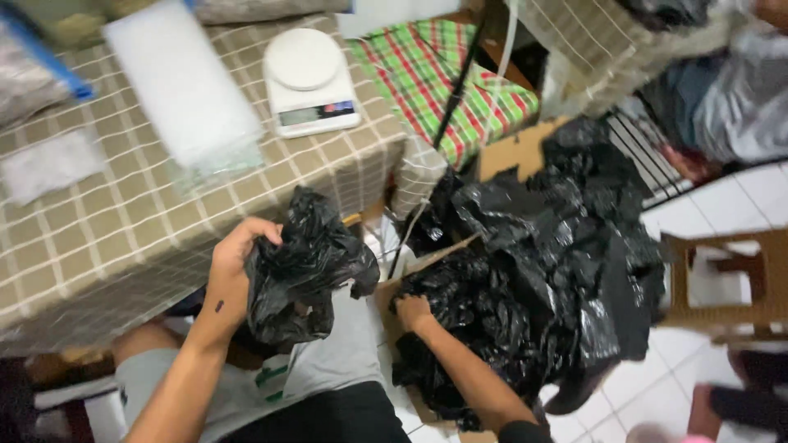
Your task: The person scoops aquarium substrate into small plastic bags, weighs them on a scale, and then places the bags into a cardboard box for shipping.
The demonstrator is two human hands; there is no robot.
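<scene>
Both hands are busy: my left hand [234, 275] clutches a crumpled black plastic bag [304, 262] beside the table [123, 238]; my right hand [413, 313] digs closed into the bag heap [533, 279]. Light, limp, slippery film, best pinched by a bunched fold.

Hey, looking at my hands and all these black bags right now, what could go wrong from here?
1. The left hand grips a crumpled black bag by a bunch; thin film might tear.
2. The right hand is buried in the heaped bags in a cardboard box; pulling one may drag others onto the floor.
</scene>
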